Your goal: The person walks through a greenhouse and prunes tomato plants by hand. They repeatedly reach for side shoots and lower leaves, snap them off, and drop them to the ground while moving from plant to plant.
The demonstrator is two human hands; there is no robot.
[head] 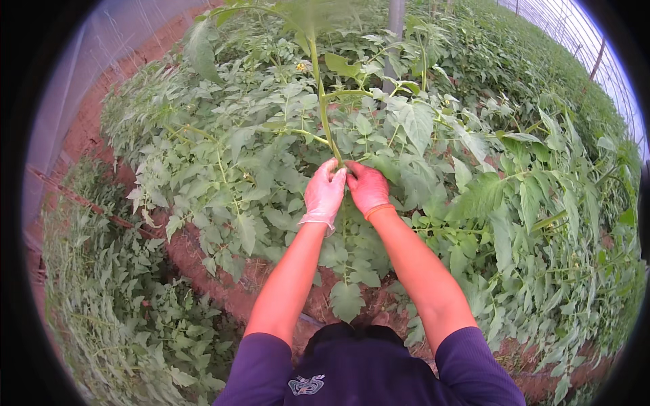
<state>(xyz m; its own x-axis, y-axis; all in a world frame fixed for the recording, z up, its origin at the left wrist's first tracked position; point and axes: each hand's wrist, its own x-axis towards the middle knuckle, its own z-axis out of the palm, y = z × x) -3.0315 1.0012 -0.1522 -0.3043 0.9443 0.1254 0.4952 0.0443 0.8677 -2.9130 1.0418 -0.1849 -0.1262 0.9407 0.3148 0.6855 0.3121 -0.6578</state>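
Observation:
A tall tomato stem (322, 101) rises in front of me, with leaf stalks branching to both sides. My left hand (324, 192), in a thin translucent glove, pinches the stem low down. Close beside it, almost touching, my right hand (369, 189) has its fingertips on the same spot of the stem; an orange band (379, 210) circles that wrist. The exact point between the fingertips is partly hidden. Below the hands hangs a tomato leaf (347, 300). A small yellow flower (301, 66) shows behind the stem, higher up.
Dense tomato plants (528, 203) surround me on both sides and ahead. A grey metal post (394, 45) stands behind the stem. Reddish soil (228, 284) shows between the rows. Plastic sheeting (66, 86) forms the greenhouse wall at left, with a thin reddish-brown pole (89, 204) nearby.

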